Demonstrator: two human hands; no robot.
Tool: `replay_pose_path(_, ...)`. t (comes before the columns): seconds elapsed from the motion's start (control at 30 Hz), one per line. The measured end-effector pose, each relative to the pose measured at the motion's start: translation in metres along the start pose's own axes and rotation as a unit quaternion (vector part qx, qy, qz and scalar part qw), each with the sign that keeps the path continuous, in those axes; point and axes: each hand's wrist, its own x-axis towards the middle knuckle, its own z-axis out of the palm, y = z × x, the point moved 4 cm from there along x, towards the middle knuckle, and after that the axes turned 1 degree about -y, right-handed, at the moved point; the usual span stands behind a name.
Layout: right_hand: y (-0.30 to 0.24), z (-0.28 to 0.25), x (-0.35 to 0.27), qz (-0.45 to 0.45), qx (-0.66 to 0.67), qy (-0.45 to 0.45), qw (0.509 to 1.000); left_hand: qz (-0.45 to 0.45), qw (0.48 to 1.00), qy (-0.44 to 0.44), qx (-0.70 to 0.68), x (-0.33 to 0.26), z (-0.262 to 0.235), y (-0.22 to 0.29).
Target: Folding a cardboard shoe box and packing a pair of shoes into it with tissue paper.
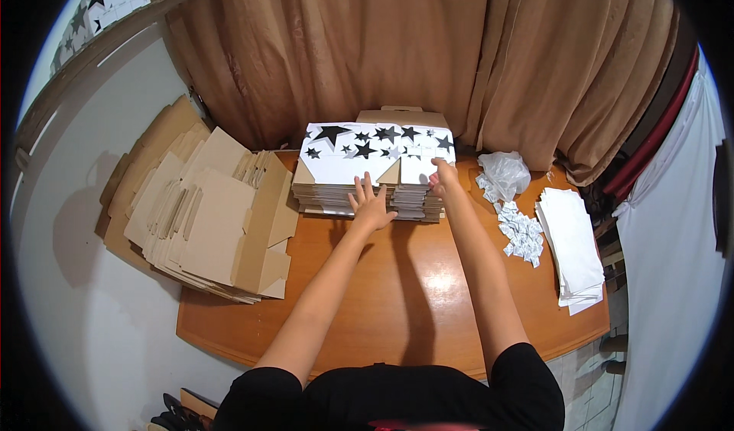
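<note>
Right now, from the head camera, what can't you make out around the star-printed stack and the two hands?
- Stack of flat star-printed boxes: sheet count unreadable, edges too fine.
- Right hand: its fingertips curl over the top sheet, so the grip is hidden.
- Left hand: its palm faces down, so contact with the stack's front is unclear.
- Small printed packets: too small to identify.
- Brown cardboard pile: lower sheets covered by upper ones.

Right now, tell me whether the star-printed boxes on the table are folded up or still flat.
Flat. The star-printed boxes lie as unfolded sheets in a low stack, flaps spread, under both hands.
</note>
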Motion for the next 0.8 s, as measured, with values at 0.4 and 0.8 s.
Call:
replay_pose_path(0.4,-0.011,0.019,0.010,-0.094,0.014,-0.076,0.993,-0.021,0.998,0.030,-0.045,-0.005,-0.014,-0.012)
replay_pose_path(0.8,0.000,-0.026,-0.107,-0.295,0.224,-0.312,0.875,-0.063,0.748,0.157,-0.642,-0.059,-0.070,-0.036)
